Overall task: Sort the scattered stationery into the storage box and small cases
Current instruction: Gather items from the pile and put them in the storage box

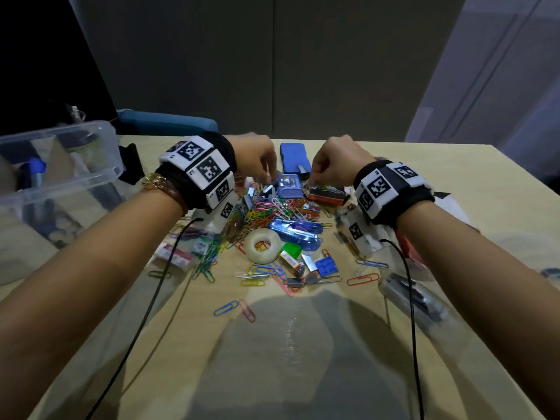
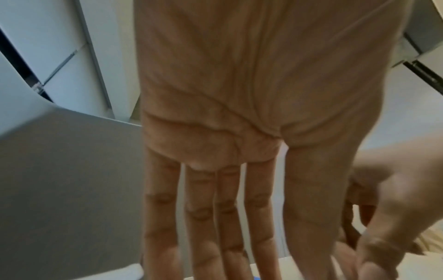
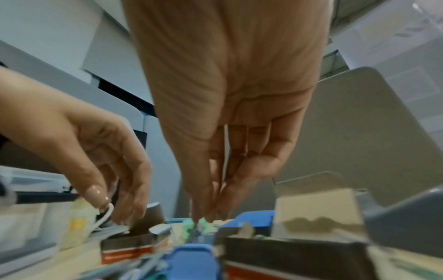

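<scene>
Both hands work the far edge of the pile: right hand (image 3: pixel 210 189) fingertips pinched together on a small pale-green bit beside the red-and-black cardboard box (image 1: pixel 327 196); left hand (image 1: pixel 257 160) curled over the grey binder clips (image 1: pixel 257 192), can't tell if it holds one. Coloured wire paper clips (image 1: pixel 266 212) tangle, so I reckon a lift drags extras off the desk (image 1: pixel 424 183). Clear plastic storage box (image 1: pixel 60 165) sits far left, a long carry w/ a weak pinch

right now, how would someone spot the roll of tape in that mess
Start at the heap of coloured paper clips in the middle of the wooden table. On its near edge, beside a clear blue stapler, lies the tape roll. It is the only round, milky-white ring there, lying flat with clips showing through its hole.
</scene>
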